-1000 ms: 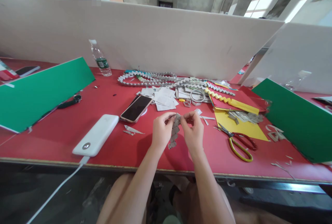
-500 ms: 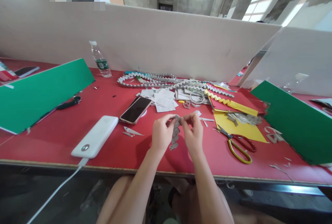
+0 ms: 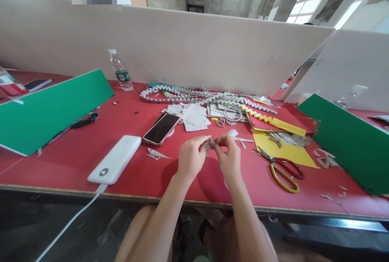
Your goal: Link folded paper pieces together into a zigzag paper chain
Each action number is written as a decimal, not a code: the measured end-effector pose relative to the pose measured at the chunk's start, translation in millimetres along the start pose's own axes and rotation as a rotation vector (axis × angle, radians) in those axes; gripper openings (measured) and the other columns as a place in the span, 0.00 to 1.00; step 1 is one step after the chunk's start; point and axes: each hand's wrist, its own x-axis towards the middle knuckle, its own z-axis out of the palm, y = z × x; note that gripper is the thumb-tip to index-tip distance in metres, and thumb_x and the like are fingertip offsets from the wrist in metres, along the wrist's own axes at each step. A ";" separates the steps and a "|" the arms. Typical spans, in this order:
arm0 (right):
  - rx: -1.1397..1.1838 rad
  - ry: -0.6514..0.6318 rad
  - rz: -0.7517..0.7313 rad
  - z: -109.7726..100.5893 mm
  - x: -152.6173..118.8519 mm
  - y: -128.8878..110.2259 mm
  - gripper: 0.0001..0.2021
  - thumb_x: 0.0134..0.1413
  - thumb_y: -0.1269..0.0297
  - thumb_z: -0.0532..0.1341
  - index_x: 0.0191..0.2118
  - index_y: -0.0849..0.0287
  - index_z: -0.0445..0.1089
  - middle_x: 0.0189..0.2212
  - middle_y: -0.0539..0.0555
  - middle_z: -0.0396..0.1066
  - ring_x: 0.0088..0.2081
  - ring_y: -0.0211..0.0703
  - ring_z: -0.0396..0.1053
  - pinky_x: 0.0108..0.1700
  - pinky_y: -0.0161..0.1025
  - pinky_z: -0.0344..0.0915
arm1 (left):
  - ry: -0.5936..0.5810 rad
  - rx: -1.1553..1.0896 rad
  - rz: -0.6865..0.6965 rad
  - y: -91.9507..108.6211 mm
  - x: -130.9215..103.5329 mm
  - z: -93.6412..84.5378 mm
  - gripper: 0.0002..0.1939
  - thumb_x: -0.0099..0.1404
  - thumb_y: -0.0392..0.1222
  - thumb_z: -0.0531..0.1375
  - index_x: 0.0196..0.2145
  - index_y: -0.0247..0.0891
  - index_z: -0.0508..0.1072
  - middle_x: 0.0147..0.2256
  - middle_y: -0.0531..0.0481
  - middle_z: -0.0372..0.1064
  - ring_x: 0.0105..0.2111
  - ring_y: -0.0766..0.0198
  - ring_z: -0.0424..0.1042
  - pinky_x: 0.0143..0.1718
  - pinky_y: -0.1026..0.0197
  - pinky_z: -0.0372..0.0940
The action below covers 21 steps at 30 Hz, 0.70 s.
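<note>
Over the red table, near its front edge, my left hand [image 3: 191,156] and my right hand [image 3: 227,156] meet at their fingertips. Both pinch a short grey zigzag paper chain [image 3: 209,145], of which only a small part shows between the fingers. The rest of it is hidden by the hands. Behind them lie loose white paper pieces [image 3: 196,118] and long zigzag chains of folded grey paper [image 3: 176,92]. Thin paper strips [image 3: 243,140] rest just past my right hand. Scissors [image 3: 275,160] with one red and one yellow handle lie open to the right.
A phone [image 3: 162,128] and a white power bank [image 3: 117,158] with a cable lie at left. A water bottle [image 3: 121,73] stands by the white partition [image 3: 197,47]. Green boards [image 3: 57,112] flank both sides. At right is a yellow sheet [image 3: 298,154] with folded pieces on it.
The grey chain, which hung down between my hands, is now mostly out of sight behind the fingers. My hands stay close together, and the camera view has shifted slightly.
</note>
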 end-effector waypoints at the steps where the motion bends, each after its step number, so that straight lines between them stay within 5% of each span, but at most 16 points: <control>1: 0.005 -0.006 0.007 0.5 -0.1 0.7 0.06 0.49 0.63 0.59 0.28 0.57 0.60 0.25 0.49 0.66 0.30 0.39 0.65 0.36 0.38 0.63 | -0.019 -0.032 -0.016 -0.4 0.0 -1.0 0.13 0.63 0.40 0.53 0.41 0.42 0.74 0.27 0.49 0.73 0.20 0.67 0.69 0.23 0.64 0.65; 7: 0.108 0.045 0.023 7.0 1.5 5.1 0.06 0.48 0.64 0.60 0.33 0.57 0.64 0.28 0.50 0.69 0.30 0.39 0.68 0.36 0.38 0.65 | -0.017 -0.303 -0.171 4.1 0.9 0.5 0.13 0.62 0.43 0.53 0.41 0.38 0.73 0.28 0.49 0.71 0.16 0.72 0.63 0.13 0.70 0.57; 10: 0.153 -0.033 -0.013 8.8 2.9 6.6 0.07 0.49 0.65 0.59 0.36 0.57 0.67 0.32 0.53 0.72 0.36 0.41 0.70 0.40 0.40 0.67 | 0.052 -0.357 -0.285 2.5 5.1 -1.0 0.14 0.61 0.42 0.53 0.42 0.37 0.72 0.26 0.49 0.71 0.16 0.71 0.63 0.12 0.71 0.56; 15: 0.133 -0.190 -0.103 10.3 1.5 4.1 0.08 0.51 0.67 0.56 0.37 0.55 0.71 0.36 0.54 0.71 0.40 0.42 0.69 0.42 0.41 0.68 | 0.059 -0.299 -0.267 -10.6 12.7 -8.5 0.14 0.59 0.38 0.53 0.41 0.36 0.74 0.27 0.48 0.73 0.21 0.68 0.67 0.21 0.67 0.63; 21: 0.080 -0.182 -0.187 10.9 0.0 -0.8 0.08 0.52 0.67 0.56 0.36 0.53 0.71 0.36 0.54 0.69 0.39 0.42 0.68 0.41 0.40 0.69 | 0.032 -0.253 -0.190 -8.8 11.9 -3.4 0.14 0.60 0.36 0.51 0.41 0.35 0.73 0.37 0.44 0.73 0.36 0.61 0.72 0.37 0.62 0.67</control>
